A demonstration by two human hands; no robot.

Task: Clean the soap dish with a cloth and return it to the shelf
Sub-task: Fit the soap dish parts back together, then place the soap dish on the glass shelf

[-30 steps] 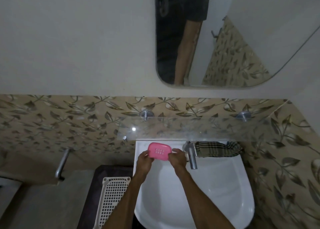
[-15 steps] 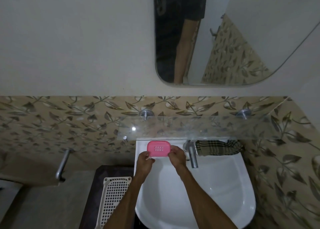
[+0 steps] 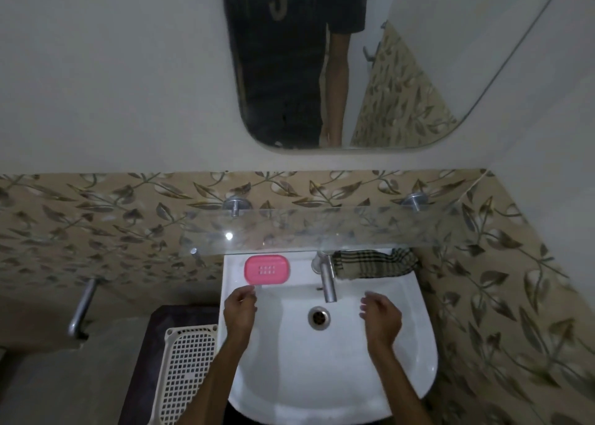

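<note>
The pink soap dish (image 3: 267,269) lies flat on the back ledge of the white sink (image 3: 399,376), left of the tap and just below the front edge of the glass shelf (image 3: 322,228). A checked cloth (image 3: 375,263) is bunched on the ledge right of the tap. My left hand (image 3: 240,310) hovers just in front of the dish with fingers loose, not touching it. Over the basin's right side, my right hand (image 3: 381,316) is held open and holds nothing.
A chrome tap (image 3: 326,279) stands between dish and cloth, with the drain (image 3: 318,316) below it. A mirror (image 3: 338,61) hangs above the shelf. A white perforated basket (image 3: 188,370) sits left of the sink, beside a metal wall bar (image 3: 82,308).
Both hands let go of the pink dish, which now rests on the sink ledge. The hands have drawn back toward me and apart, the right one moving to the tap's right.
</note>
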